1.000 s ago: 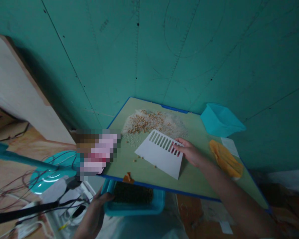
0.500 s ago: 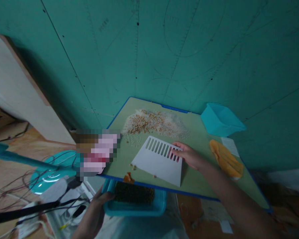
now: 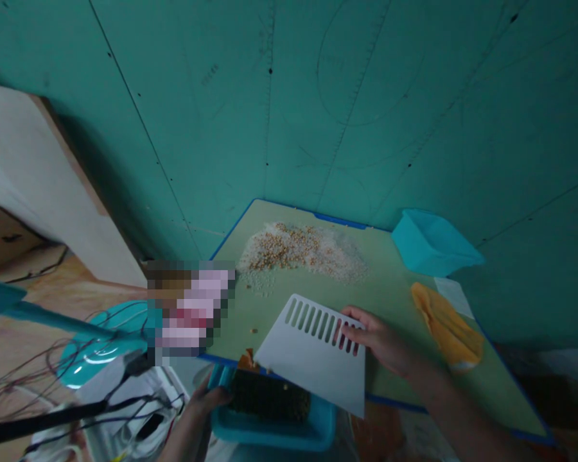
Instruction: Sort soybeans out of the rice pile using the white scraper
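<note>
Board [image 3: 279, 314] edge sits above the tray [image 3: 270, 435], which the left hand [image 3: 201, 405] grips; the right hand [image 3: 380, 340] grips the scraper [image 3: 308, 366], overhanging that edge. A slip could scatter grains [image 3: 289, 249] past the tray.

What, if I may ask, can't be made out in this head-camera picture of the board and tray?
Head view:
Whatever lies beside the green board's left edge: covered by a pixelated block.
Part of the dark grains in the teal tray: hidden by the white slotted scraper.
The pale and tan grains: too small to identify.
The right forearm: cut off by the bottom edge.
</note>
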A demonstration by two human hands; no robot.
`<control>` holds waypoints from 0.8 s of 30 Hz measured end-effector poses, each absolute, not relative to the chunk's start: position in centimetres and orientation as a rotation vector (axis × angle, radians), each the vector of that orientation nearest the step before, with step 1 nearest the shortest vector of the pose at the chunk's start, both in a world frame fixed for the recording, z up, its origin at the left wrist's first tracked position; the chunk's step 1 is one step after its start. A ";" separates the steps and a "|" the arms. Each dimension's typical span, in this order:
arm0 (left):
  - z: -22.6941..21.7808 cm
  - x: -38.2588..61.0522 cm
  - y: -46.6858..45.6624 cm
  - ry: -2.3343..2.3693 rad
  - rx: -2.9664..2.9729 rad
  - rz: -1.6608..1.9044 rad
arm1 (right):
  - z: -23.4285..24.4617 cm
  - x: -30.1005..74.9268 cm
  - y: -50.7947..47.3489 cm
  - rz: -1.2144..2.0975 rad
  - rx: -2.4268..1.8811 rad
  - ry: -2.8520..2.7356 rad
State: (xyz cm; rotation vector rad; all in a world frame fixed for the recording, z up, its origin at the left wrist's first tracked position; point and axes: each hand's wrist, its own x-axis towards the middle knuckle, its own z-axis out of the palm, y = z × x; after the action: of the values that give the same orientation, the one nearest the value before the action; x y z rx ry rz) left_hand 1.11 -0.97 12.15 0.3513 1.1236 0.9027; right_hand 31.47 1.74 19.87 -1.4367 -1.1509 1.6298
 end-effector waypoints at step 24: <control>12.6 0.3 -1.7 1.147 0.289 0.940 | 20.8 29.9 5.4 1.503 -1.398 -1.165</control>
State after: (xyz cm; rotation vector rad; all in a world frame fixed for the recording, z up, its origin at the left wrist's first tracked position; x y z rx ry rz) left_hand 0.31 -1.70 12.62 0.2893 1.1469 0.9403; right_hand 29.85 5.44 20.81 -1.3977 -1.1651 1.5033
